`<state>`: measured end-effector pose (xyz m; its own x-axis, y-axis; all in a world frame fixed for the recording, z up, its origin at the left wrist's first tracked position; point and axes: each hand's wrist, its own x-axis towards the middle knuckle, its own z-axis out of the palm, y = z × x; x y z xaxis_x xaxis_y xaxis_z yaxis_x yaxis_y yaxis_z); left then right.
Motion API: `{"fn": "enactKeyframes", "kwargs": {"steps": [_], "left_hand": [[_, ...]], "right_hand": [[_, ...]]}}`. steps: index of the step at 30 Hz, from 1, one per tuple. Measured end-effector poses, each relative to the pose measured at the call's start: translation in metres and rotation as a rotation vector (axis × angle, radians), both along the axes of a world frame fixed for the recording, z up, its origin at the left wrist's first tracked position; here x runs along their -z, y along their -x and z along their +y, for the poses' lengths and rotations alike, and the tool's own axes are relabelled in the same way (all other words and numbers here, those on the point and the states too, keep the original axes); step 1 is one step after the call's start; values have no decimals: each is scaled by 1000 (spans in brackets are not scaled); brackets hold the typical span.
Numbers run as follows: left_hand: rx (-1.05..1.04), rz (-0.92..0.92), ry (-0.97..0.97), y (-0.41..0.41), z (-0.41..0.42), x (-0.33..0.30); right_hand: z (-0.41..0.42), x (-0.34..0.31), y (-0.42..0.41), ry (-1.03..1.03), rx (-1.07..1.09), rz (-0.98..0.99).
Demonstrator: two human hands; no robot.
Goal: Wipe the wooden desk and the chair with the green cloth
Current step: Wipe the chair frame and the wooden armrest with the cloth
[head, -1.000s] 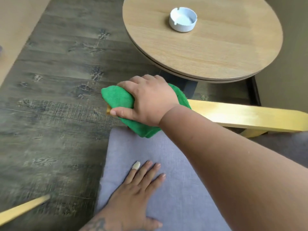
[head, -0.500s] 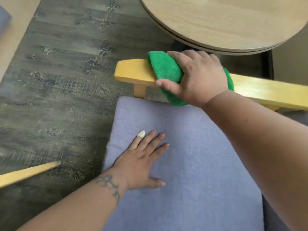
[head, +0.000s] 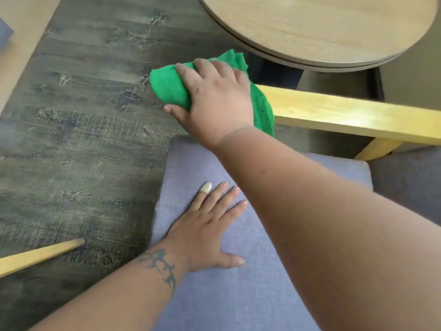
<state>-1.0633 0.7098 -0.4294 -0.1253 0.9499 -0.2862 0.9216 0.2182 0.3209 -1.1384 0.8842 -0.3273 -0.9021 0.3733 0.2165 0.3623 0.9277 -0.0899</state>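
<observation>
My right hand (head: 214, 99) grips the bunched green cloth (head: 169, 88) and presses it over the front end of the chair's yellow wooden armrest (head: 346, 114), hiding that end. My left hand (head: 205, 229) lies flat, fingers spread, on the chair's grey fabric seat cushion (head: 238, 295); one finger carries a white bandage. The round wooden desk (head: 322, 27) stands just beyond the armrest at the top right.
Dark wood-grain floor (head: 78, 130) fills the left side. The chair's other yellow armrest (head: 40, 255) pokes in at the lower left. A pale strip (head: 21, 41) runs along the upper left edge.
My right hand has slid the cloth forward along the armrest to cover its front end, which was bare half a second ago. My left hand stays flat on the cushion.
</observation>
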Motion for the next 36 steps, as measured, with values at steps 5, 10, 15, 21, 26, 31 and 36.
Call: {"fn": "enactKeyframes", "kwargs": {"steps": [5, 10, 15, 21, 26, 31, 36], "left_hand": [[-20, 78, -4, -3, 3, -5], [-33, 50, 33, -4, 3, -11], [-38, 61, 12, -6, 2, -11], [-9, 57, -51, -5, 2, -7], [4, 138, -21, -8, 4, 1], [2, 152, 31, -8, 6, -6], [28, 188, 72, -8, 3, -6]], "right_hand": [[32, 4, -39, 26, 13, 34], [77, 4, -103, 46, 133, 47], [65, 1, -106, 135, 351, 50], [-12, -1, -20, 156, 149, 11], [24, 10, -50, 79, 40, 65], [106, 18, -145, 14, 167, 121], [156, 21, -220, 44, 356, 94]]}}
